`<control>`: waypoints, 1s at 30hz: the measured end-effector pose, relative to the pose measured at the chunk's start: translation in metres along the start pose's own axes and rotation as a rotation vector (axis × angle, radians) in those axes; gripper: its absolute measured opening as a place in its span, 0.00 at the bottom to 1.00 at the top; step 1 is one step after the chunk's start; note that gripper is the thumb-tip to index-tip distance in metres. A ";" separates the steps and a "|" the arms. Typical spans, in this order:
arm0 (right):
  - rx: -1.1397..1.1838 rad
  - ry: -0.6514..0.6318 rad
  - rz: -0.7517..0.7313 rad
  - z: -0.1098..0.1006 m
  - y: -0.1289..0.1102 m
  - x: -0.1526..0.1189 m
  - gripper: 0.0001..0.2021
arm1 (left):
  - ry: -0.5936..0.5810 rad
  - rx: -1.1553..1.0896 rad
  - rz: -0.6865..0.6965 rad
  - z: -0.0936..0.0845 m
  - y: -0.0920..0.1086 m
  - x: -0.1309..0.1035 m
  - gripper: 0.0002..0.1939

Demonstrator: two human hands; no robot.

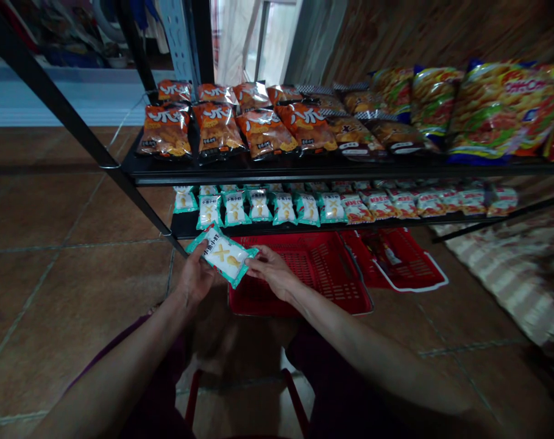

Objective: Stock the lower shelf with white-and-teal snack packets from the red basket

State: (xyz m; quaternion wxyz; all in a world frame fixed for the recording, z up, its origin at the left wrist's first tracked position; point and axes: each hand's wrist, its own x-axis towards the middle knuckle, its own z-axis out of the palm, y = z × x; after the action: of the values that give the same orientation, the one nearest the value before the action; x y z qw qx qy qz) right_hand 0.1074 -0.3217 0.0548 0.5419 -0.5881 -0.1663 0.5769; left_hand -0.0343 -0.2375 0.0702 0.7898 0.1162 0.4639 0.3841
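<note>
Between my two hands is a white and teal snack bag [226,255], tilted, its printed face toward me. My left hand [198,273] grips its left end, the thumb lying over the front. At the lower right corner, the fingers of my right hand [273,271] pinch the bag's edge. Just beyond it, matching small teal snack bags [259,205] stand in rows on the lower shelf [240,230]. Beneath my right hand sits a red plastic basket [325,268] on the floor.
Orange chip bags [216,129], dark brown bags [353,137] and large yellow snack bags [484,116] fill the upper shelf [277,174]. Small red and white bags [398,202] line the lower right. A second red basket [407,274] with a white handle holds some packets. A black post [82,131] rises at left.
</note>
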 end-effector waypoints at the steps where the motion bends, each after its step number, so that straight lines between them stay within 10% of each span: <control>1: 0.026 0.002 0.012 0.000 0.001 0.000 0.18 | 0.004 0.003 0.004 -0.001 0.000 0.001 0.07; 18: -0.025 -0.011 -0.040 -0.010 -0.006 0.005 0.20 | -0.237 0.385 0.056 -0.018 0.038 0.031 0.16; 30: -0.023 0.007 -0.090 -0.011 -0.009 0.004 0.22 | -0.062 0.562 0.466 -0.016 0.028 0.035 0.12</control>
State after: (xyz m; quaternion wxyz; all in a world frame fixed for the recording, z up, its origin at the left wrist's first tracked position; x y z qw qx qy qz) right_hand 0.1224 -0.3200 0.0576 0.5610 -0.5882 -0.1975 0.5480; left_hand -0.0516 -0.1967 0.0541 0.6318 0.4429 0.4883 0.4076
